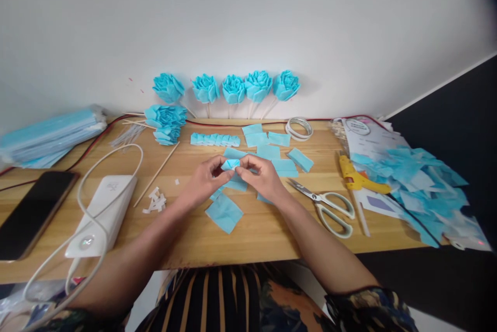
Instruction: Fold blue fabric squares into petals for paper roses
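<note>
Pinching a small folded light-blue fabric-like piece (230, 164) between their fingertips, the left hand (206, 178) and right hand (263, 174) hold it above the brown wooden tabletop (267, 241), over thin light-blue rectangles (268, 152). Behind it lies a pleated light-blue strip (215, 140). White-handled metal scissors (319, 198) rest to the right, near a yellow plastic glue gun (353, 175). At far left, a clear plastic wrapper (100, 116) holds stacked blue-and-white sheets (50, 138); at lower left, a crumpled clear plastic bag's (19, 296) contents are too blurred to tell.
</note>
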`<state>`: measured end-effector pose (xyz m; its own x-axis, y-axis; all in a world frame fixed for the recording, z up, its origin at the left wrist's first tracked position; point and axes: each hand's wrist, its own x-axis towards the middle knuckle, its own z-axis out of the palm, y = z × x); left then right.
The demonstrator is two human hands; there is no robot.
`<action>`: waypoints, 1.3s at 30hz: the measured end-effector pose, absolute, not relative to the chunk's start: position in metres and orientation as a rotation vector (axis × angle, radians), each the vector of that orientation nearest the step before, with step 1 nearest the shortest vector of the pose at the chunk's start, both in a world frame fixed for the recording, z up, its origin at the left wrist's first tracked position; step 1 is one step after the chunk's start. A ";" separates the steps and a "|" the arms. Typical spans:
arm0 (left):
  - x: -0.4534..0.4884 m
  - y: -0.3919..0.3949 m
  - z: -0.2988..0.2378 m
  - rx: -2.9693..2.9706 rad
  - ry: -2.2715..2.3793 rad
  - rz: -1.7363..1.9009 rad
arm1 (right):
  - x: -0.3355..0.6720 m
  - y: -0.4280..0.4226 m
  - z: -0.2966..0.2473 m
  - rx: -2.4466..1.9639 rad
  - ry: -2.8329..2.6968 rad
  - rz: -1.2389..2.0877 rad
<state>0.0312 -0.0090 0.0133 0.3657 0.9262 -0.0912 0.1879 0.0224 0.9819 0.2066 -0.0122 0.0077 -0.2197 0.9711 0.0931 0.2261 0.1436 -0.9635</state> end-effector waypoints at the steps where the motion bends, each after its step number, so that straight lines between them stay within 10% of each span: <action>1: 0.031 -0.009 0.013 1.443 1.069 0.795 | 0.206 -0.012 0.007 -1.187 -1.601 1.143; 39: 0.027 -0.002 -0.003 1.372 0.938 0.944 | 0.214 -0.009 0.007 -1.163 -1.559 1.140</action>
